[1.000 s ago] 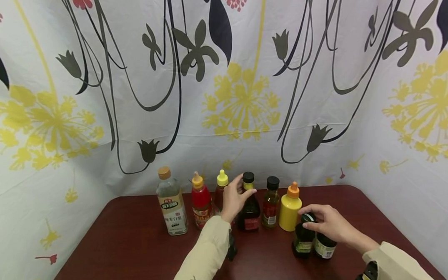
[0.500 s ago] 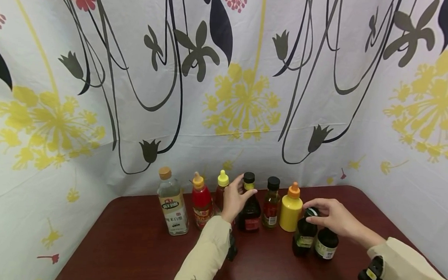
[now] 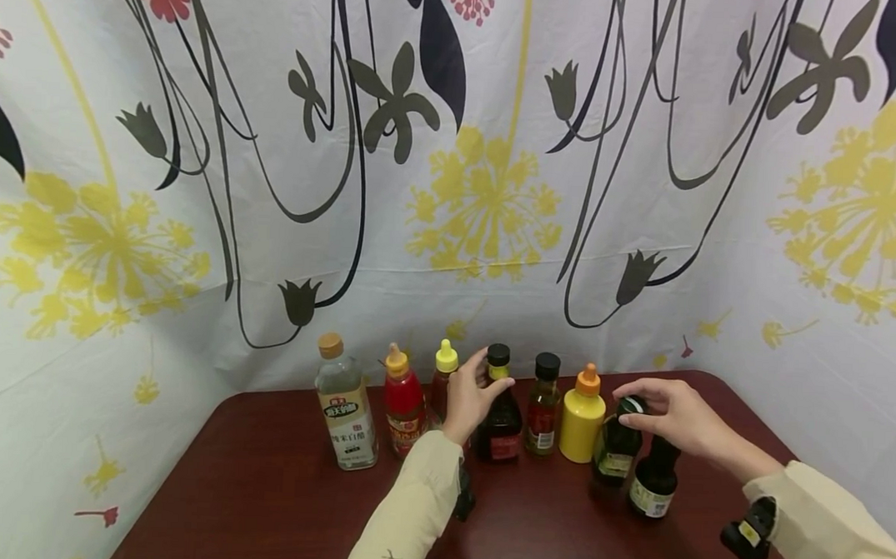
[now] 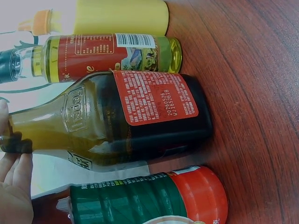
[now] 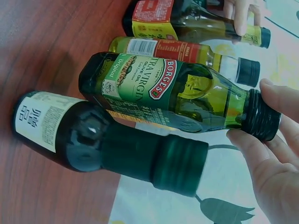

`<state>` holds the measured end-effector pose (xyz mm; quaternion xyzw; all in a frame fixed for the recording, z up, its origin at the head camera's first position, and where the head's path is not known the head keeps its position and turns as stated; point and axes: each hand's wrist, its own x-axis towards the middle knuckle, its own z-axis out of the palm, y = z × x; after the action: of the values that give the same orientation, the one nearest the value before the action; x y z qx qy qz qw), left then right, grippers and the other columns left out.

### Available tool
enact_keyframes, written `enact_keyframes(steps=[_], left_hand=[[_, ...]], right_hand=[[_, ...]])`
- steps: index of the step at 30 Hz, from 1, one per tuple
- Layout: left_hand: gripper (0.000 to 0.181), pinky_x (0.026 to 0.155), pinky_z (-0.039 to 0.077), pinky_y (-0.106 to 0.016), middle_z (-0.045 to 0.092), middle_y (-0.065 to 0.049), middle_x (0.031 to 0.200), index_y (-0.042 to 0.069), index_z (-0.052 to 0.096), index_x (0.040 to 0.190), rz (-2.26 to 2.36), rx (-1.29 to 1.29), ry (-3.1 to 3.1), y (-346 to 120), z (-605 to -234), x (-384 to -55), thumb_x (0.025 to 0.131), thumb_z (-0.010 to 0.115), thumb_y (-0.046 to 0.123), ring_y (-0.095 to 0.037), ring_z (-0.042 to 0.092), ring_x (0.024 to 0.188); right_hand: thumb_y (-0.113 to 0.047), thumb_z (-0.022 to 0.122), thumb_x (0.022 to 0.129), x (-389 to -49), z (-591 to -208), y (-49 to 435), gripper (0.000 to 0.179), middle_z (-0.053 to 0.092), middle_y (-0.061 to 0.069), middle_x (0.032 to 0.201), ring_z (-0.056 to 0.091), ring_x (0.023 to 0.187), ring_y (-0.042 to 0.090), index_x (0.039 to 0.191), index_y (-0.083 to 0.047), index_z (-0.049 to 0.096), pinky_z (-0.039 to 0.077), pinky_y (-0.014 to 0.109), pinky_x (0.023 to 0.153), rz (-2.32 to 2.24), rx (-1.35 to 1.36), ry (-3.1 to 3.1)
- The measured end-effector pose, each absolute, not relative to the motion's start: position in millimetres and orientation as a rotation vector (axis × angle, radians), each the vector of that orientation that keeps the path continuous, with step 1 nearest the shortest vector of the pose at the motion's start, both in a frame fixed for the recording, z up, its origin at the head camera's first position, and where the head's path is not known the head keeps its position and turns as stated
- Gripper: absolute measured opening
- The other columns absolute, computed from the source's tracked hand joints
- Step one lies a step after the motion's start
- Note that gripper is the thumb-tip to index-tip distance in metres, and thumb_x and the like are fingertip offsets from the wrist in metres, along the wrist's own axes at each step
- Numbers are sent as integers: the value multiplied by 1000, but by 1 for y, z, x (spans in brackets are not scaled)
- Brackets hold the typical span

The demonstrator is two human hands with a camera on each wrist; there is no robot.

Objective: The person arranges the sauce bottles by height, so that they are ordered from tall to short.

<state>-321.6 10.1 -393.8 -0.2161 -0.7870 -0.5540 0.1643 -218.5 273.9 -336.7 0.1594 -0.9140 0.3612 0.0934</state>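
Observation:
My left hand (image 3: 468, 401) grips the neck of a dark sauce bottle (image 3: 502, 424), which stands upright in the back row. Its red label (image 4: 156, 98) and brown glass show in the left wrist view. On the right, my right hand (image 3: 675, 416) holds a green-glass olive oil bottle (image 3: 616, 455) by its black cap (image 5: 262, 115), thumb and fingers around it. Beside the oil stands a dark bottle with a white label (image 3: 652, 493), its green cap (image 5: 181, 164) plain in the right wrist view. Whether the olive oil bottle touches the table is unclear.
Left of the sauce bottle stand a clear vinegar bottle (image 3: 346, 421), a red squeeze bottle (image 3: 403, 407) and a yellow-capped bottle (image 3: 445, 363). A red-labelled oil bottle (image 3: 542, 409) and yellow squeeze bottle (image 3: 581, 427) stand to its right. A patterned curtain (image 3: 450, 229) borders the table (image 3: 259, 471).
My right hand has moved the olive oil bottle farther back and slightly right, nearer the yellow squeeze bottle's row. More of the white-labelled bottle's neck shows. My left hand stays in place.

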Motion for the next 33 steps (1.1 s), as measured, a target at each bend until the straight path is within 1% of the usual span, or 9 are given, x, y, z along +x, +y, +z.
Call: enact_keyframes(steps=[10,16,22,33], left_hand=[[56,77,49,-28,60,-16,110,6,49,125,-1589,-611,-2237,10,-394,-322,75,71,18,-23,60,95],[57,77,49,-28,58,-16,112,6,48,126,-1587,-608,-2246,10,-393,-321,75,70,19,-24,59,98],[57,78,49,-30,57,-16,114,6,47,127,-1586,-610,-2269,11,-392,-319,76,69,19,-24,58,99],[55,76,49,-27,60,-12,110,8,49,126,-1573,-627,-2251,10,-394,-321,75,70,18,-21,59,97]], right_hand=[[-26,67,79,-225,-328,281,36,54,20,114,50,105,40,107,-5,61,49,41,74,1059,430,-2730],[-26,65,81,-231,-327,288,38,52,23,116,49,106,41,110,-3,59,48,44,75,1059,382,-2733],[-24,65,81,-238,-334,295,39,51,26,116,48,106,42,111,0,58,47,46,77,1063,360,-2735],[-21,66,81,-257,-358,304,35,54,24,112,52,101,42,109,-1,60,47,46,75,1007,341,-2710]])
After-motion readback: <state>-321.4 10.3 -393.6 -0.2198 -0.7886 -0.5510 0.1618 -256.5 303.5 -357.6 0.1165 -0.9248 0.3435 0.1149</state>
